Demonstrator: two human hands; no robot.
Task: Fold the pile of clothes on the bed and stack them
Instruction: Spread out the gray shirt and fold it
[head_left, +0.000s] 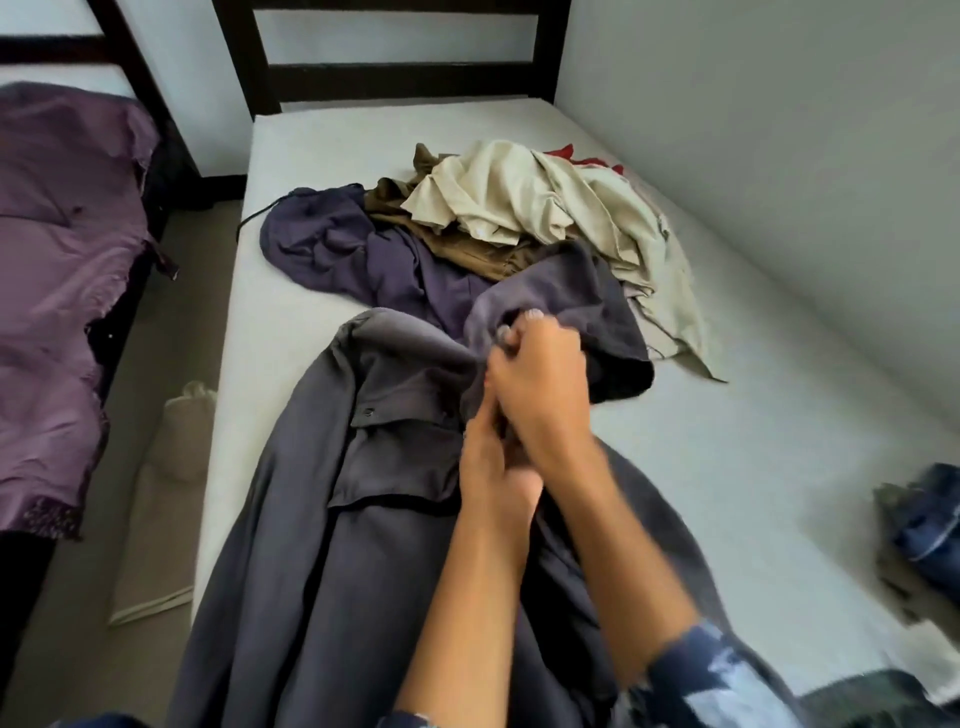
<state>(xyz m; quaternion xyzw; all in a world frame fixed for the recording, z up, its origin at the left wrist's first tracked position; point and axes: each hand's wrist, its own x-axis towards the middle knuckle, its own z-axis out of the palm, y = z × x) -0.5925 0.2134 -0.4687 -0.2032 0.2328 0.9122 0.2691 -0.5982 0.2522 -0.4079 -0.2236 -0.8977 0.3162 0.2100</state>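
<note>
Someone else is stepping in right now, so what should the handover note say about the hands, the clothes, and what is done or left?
Right hand pinches a bunched edge of the dark grey garment; left hand grips the same fabric just below it. The garment is spread over the near bed, not yet folded. The unfolded pile lies further up: navy, brown, cream, red pieces. Some clothes sit at the right edge. Left: fold this, then the pile.

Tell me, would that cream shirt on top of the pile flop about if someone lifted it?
Probably yes. The cream shirt lies crumpled in soft folds over the brown garment, so it looks limp, not stiff. Its thin, draping edges suggest it is light. Being tangled in the heap, it might drag neighbouring clothes along.
</note>
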